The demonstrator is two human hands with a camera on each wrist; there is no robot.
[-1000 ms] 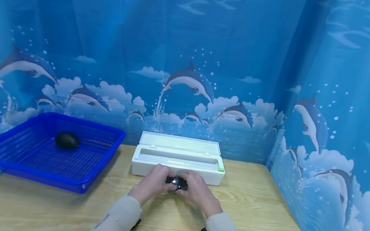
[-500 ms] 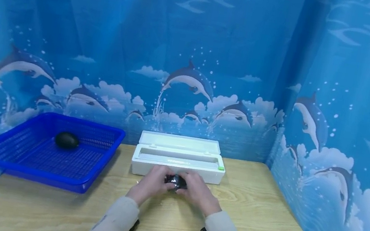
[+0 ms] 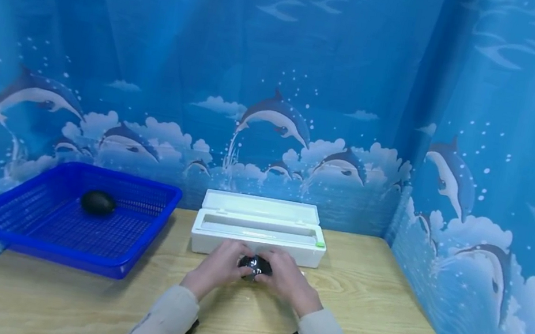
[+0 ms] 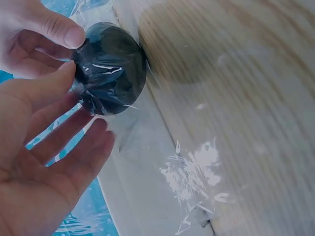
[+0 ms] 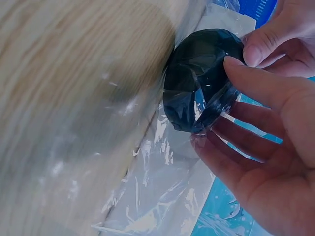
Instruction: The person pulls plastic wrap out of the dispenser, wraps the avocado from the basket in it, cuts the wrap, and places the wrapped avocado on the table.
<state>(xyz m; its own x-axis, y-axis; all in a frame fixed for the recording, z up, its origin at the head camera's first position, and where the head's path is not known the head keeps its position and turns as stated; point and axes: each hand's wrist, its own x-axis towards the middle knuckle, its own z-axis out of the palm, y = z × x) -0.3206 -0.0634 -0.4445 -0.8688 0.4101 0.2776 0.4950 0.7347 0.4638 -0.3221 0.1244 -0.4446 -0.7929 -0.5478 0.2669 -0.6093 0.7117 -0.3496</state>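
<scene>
A dark green, egg-shaped avocado (image 3: 254,266), covered in crinkled clear cling film, is held between both hands in front of a white box. My left hand (image 3: 219,267) grips its left side, thumb and fingers on the film. From the other side my right hand (image 3: 285,275) holds it the same way. Both wrist views show the avocado (image 4: 112,69) close up, the two thumbs near each other. Loose film (image 4: 194,172) spreads out past the fingers in the left wrist view, and more film (image 5: 147,201) hangs over the box in the right wrist view.
Just beyond the hands stands the white cling film box (image 3: 203,243), its lid (image 3: 261,207) raised and a green slider (image 3: 320,245) at its right end. On the left, a blue plastic basket (image 3: 120,266) contains another dark avocado (image 3: 98,202). All rest on a wood-grain table (image 3: 353,321).
Fingers and thumbs have shifted slightly around the avocado, and the glints on its film have changed. The box, the basket and the other avocado stay where they were.
</scene>
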